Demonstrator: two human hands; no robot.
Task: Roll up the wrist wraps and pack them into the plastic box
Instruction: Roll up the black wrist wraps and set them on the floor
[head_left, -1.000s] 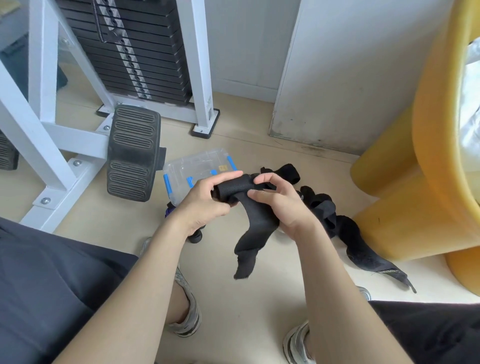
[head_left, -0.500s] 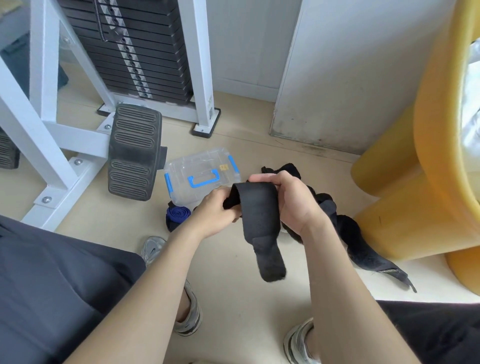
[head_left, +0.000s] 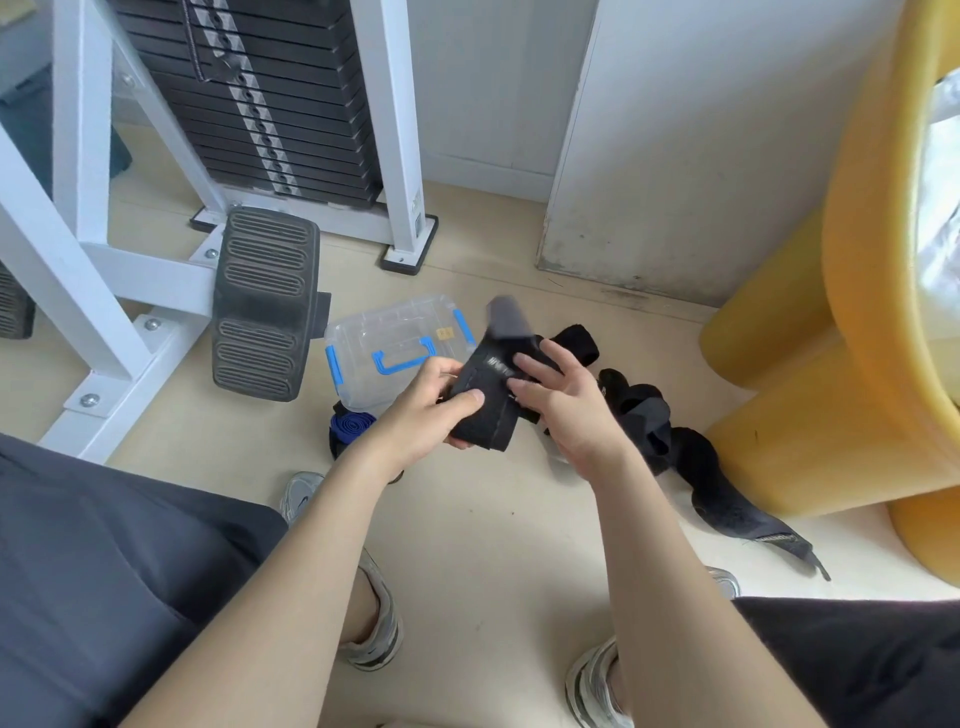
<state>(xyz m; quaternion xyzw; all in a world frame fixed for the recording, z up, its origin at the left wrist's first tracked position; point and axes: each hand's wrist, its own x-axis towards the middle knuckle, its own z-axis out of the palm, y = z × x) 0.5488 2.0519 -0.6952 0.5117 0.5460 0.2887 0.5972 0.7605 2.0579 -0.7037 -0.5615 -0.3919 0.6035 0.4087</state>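
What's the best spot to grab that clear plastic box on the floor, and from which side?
Grip the blue handle on top of the plastic box, coming down from above. The box sits flat on the floor with the handle centred, so it should lift level. The foot pad stands close beside it and the left hand covers its near edge.

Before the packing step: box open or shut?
Shut: the lid with its blue handle sits flat on the box. Whether the side latches are clipped, cannot tell.
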